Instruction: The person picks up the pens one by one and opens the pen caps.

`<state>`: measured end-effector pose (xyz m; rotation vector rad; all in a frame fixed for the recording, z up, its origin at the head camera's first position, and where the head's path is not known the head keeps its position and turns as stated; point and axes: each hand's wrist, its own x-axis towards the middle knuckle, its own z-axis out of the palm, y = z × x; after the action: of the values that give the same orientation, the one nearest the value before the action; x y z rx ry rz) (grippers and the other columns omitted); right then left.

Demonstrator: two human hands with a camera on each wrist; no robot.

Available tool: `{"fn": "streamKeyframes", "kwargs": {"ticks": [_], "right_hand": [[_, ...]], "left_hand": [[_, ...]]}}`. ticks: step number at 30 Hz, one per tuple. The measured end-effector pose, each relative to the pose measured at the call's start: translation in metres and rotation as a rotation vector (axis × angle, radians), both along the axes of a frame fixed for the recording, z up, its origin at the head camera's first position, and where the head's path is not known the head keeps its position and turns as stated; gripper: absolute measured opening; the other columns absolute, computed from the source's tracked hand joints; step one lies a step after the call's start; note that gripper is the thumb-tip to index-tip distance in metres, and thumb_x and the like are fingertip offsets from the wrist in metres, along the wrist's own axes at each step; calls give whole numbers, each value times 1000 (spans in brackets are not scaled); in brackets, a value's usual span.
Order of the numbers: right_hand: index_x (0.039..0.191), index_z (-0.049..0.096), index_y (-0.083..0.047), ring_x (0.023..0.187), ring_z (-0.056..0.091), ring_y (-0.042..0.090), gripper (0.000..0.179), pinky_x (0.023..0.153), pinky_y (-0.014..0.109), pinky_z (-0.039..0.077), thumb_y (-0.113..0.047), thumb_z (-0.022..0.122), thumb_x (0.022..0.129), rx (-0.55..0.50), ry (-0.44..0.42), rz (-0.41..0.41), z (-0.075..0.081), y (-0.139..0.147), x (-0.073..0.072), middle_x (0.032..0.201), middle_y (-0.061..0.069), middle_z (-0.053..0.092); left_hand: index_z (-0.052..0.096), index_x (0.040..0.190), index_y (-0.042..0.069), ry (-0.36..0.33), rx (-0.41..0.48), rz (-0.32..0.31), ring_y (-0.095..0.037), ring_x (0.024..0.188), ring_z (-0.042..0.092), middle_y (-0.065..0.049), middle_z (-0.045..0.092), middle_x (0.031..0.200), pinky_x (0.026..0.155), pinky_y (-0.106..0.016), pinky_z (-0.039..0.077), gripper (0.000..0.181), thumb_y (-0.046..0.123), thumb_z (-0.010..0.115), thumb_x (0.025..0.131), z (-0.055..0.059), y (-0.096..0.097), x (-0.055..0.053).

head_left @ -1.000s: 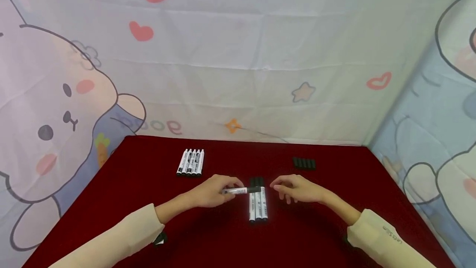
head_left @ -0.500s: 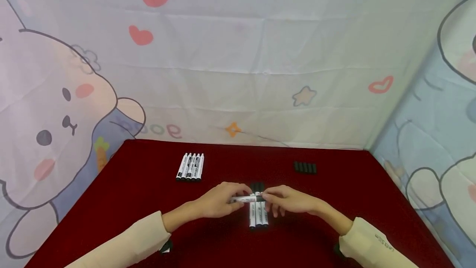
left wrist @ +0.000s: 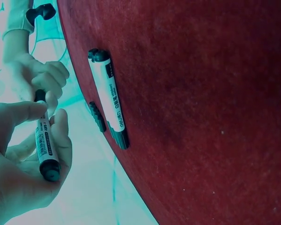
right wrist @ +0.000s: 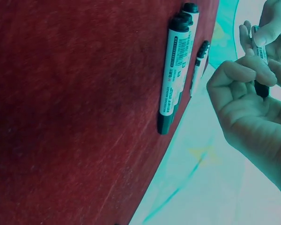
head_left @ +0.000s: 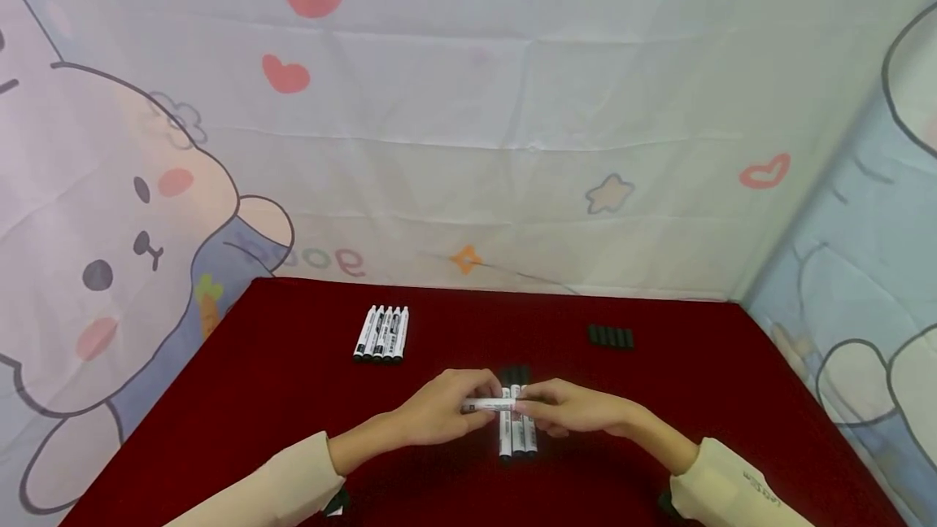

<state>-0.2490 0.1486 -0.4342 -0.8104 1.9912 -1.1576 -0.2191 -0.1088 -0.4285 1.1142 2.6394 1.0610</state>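
Between both hands a black-and-white marker [head_left: 489,404] lies crosswise in the air. My left hand [head_left: 448,409] grips its white barrel, thumb on one side and fingers on the other, as the left wrist view shows. My right hand [head_left: 578,407] pinches the black cap [right wrist: 261,89] between thumb and fingers; the cap is mostly hidden in the head view. Below the hands, 3 capped markers [head_left: 518,433] lie side by side on the red cloth, caps pointing away. In the right wrist view those markers [right wrist: 174,70] overlap one another.
At the back left of the red cloth [head_left: 293,364] several uncapped white markers [head_left: 381,334] lie in a row. Several black caps [head_left: 611,337] stand together at the back right. A printed curtain [head_left: 468,104] hangs behind the table's far edge.
My right hand has moved left to the marker and taken its capped end. My left hand still holds the barrel, and both hands appear slightly lower in the head view.
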Motion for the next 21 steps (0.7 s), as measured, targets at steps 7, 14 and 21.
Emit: {"fn": "streamKeyframes", "kwargs": {"ticks": [7,14,21], "right_hand": [[124,60,0,63,35,7,39,58,19,33,-32,44,111,-15,-34,58,1,-3,2,77,-2,43],[127,59,0,70,46,3,37,67,17,46,-26,38,112,-6,123,168,2,-1,8,87,-2,54],[114,60,-5,66,38,-8,32,65,14,43,-25,35,113,2,428,264,-1,8,12,76,-9,46]], "left_hand": [[70,109,14,47,-8,13,0,83,60,3,74,95,75,-17,50,16,10,73,93,-2,0,2],[69,118,14,287,-148,-36,4,81,56,5,72,101,73,-11,49,19,23,64,102,-2,2,16],[72,123,12,255,-134,-150,9,75,51,3,74,97,73,-5,46,27,24,54,107,-1,-1,15]]}}
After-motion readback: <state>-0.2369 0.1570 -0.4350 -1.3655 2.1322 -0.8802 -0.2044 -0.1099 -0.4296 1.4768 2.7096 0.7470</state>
